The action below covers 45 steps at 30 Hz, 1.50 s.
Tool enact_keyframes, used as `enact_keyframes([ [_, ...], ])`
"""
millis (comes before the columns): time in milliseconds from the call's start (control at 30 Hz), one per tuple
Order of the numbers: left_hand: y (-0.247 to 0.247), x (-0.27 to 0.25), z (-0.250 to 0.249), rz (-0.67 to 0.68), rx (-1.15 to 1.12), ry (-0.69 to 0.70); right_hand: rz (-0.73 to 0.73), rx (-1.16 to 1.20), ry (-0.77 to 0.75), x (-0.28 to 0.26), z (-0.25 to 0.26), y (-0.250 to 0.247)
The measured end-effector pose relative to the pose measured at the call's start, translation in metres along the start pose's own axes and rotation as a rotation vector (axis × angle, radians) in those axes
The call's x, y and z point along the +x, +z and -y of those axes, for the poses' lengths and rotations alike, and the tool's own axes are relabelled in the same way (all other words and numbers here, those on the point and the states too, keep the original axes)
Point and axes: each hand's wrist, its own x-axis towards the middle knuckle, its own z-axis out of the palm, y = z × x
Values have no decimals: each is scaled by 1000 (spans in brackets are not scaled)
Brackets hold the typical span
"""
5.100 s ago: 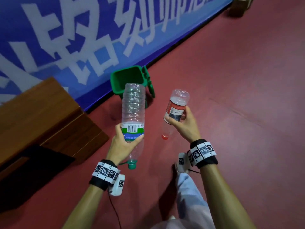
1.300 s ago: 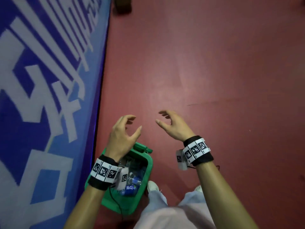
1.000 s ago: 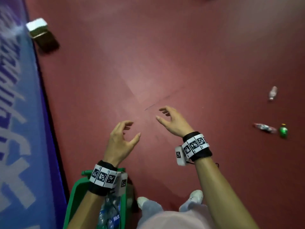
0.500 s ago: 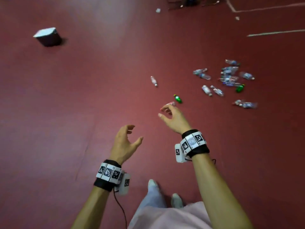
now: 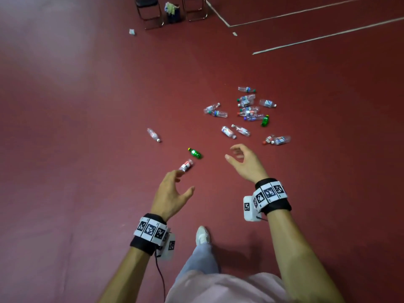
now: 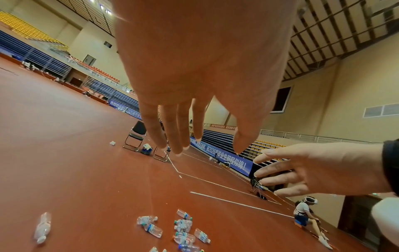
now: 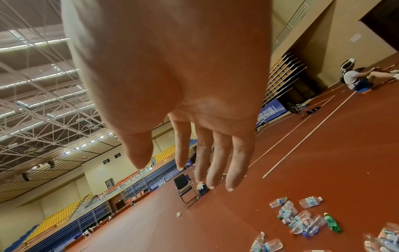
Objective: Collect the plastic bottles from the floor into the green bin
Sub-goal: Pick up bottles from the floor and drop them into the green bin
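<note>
Several plastic bottles lie scattered on the red floor ahead of me. Nearest are a clear bottle with a red label and a small green bottle; a lone clear one lies further left. A denser cluster sits ahead to the right, with another green bottle in it. My left hand and right hand are held out in the air, fingers relaxed, holding nothing. The wrist views show the left hand and right hand spread above the bottle cluster. The green bin is out of view.
Two folding chairs with a small bucket between them stand at the far end. White court lines cross the floor at the upper right. A person sits on the floor off to the right. My foot is below the hands.
Five seconds ago each hand held a bottle; both are now empty. I have turned away from the green bin and blue banner, and the scattered bottles have come closer.
</note>
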Motion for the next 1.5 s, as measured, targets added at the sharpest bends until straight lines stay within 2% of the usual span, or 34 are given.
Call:
enact_keyframes([
  [200,-52,122,46,39,99,-11,31,-1,9,88,33,33],
  [400,-69,218,82,80,167,-53,73,-39,61,172,42,43],
  [700,-39,368,98,180,222,-120,164,-74,227,332,1,44],
  [933,4,549,79,270,311,-161,226,-124,281,532,-40,8],
  [1000,11,592,76,302,329,-190,208,-111,320,569,-51,-4],
  [1100,30,666,79,367,433,-209,221,-143,345,632,-78,-14],
  [1167,45,702,89,466,564,-186,265,-235,323,661,-102,-9],
  [1267,73,738,112,646,770,-157,503,-475,279,688,-140,3],
  [1367,107,772,151,703,813,-239,660,-649,308,717,-202,9],
  [1500,169,792,216,767,775,-378,714,-739,396,766,-288,21],
])
